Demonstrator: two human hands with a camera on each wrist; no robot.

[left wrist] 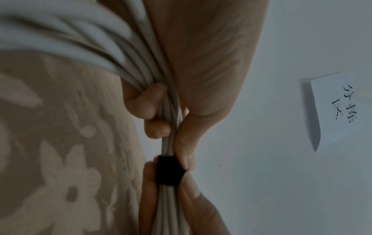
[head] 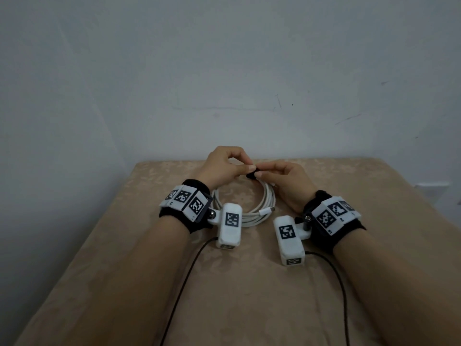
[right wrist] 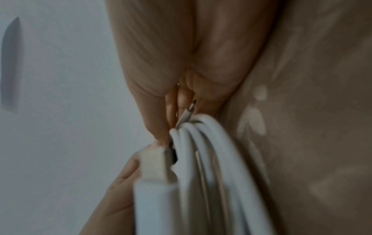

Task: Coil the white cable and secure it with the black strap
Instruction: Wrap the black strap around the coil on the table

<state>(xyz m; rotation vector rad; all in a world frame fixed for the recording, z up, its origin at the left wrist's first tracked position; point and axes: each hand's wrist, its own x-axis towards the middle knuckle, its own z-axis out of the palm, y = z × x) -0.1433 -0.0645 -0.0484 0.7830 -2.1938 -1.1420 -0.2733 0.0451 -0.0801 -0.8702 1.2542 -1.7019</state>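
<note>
The left grip [head: 225, 164] pinched the bundled strands of the white cable [head: 252, 208] between thumb and curled fingers [left wrist: 155, 101], its thumb tip touching the edge of the black strap [left wrist: 169, 171]. The right grip [head: 284, 182] met it from the other side and pinched the black strap itself, thumb on one face and a finger behind. In the left wrist view the strap sat wrapped as a band around the gathered strands, between the two grips. From that pinched point the white cable ran back toward the person as a round coil of several loops, its near arc lying on the tabletop [head: 249, 295] between the two wrists. A white connector [head: 267, 210] stuck out of the coil on the side of the right grip, just beside the right palm. In the right wrist view a second small plug [right wrist: 189, 111] showed close under the right palm, above the fanned loops. Both wrists wore black bands carrying white marker blocks [head: 185, 199], each with a white camera unit [head: 230, 224] mounted inward of the wrist, and thin dark leads trailed back from these over the beige flowered cloth. Beyond the grips stood a pale wall [head: 224, 71], and a handwritten note [left wrist: 342, 105] hung on it to the far side of the left grip.
</note>
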